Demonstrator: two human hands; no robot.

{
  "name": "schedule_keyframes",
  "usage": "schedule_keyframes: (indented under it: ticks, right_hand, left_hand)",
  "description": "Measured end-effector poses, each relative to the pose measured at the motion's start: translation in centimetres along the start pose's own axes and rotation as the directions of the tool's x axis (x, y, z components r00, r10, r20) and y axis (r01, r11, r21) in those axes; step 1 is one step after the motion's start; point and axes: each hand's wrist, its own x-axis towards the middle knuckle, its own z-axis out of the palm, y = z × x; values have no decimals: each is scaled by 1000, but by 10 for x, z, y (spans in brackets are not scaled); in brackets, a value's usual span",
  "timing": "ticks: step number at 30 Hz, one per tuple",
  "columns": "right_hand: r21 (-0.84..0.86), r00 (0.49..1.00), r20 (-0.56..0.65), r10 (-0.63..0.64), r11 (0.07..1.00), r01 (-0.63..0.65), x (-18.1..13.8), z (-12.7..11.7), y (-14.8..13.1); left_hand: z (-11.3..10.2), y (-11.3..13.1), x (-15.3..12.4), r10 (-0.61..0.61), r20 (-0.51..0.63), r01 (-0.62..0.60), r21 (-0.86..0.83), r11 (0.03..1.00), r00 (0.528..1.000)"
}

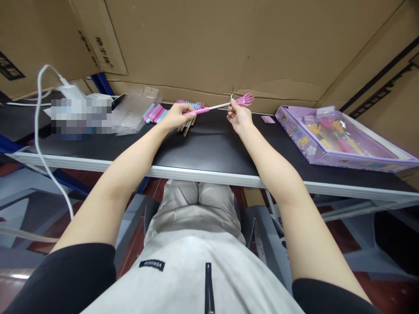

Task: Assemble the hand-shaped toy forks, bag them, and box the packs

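A telescopic back scratcher (218, 106) with a pink handle, a silver rod and a pink hand-shaped head is held level above the black tabletop. My left hand (176, 117) is closed around its pink handle. With thumb and fingers, my right hand (240, 117) pinches the rod just below the head. Behind and under my left hand lie pink and blue claw-shaped heads (197, 105) and several metal rods (187, 129), partly hidden by that hand. To the left is a row of pink and blue handles (155, 112).
Clear plastic bags (131, 114) lie left of the handles, near a white cable (38, 113) and a blurred patch. At right sits a purple display box (314, 148) holding yellow and pink scratchers. A small pink card (268, 119) lies nearby. Cardboard (209, 48) walls the back.
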Motion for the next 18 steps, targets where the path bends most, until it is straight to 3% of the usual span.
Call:
schedule_keyframes:
  ticks: [9, 18]
  right_hand:
    - [-32, 999, 29, -26, 999, 27, -6, 3, 7]
    - [-20, 999, 19, 48, 999, -48, -17, 12, 10]
  left_hand:
    - [-1, 0, -2, -21, 0, 21, -31, 999, 1000]
    - [4, -1, -2, -12, -36, 13, 10, 1000, 999]
